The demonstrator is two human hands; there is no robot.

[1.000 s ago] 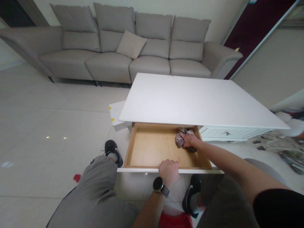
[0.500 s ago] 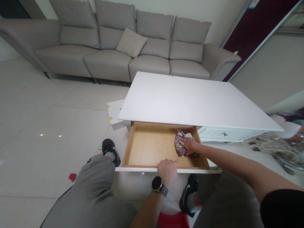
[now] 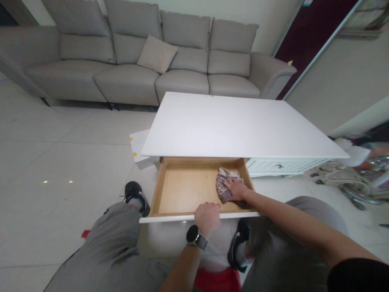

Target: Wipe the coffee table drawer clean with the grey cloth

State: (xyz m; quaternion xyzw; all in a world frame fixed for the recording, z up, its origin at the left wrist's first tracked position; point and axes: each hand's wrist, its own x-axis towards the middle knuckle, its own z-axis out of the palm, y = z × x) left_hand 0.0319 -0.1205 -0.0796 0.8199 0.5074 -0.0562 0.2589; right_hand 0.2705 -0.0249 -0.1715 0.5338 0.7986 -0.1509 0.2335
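Observation:
A wooden drawer (image 3: 182,182) stands pulled out of a white coffee table (image 3: 240,125). My left hand (image 3: 207,218), with a watch on its wrist, is closed over the top edge of the drawer's white front. Inside the drawer, at its right side, lies a crumpled patterned cloth (image 3: 223,186). My right hand (image 3: 236,189) presses on the cloth with its fingers wrapped over part of it. The underside of the cloth is hidden.
A grey sofa (image 3: 130,83) with a cushion (image 3: 157,54) stands behind the table. A white box (image 3: 139,148) is at the table's left. Something red (image 3: 217,280) lies between my feet, and piled items (image 3: 340,178) sit at the right.
The view has shifted, so the table and sofa appear further left. My right hand has flattened somewhat over the cloth. My left hand remains on the drawer front.

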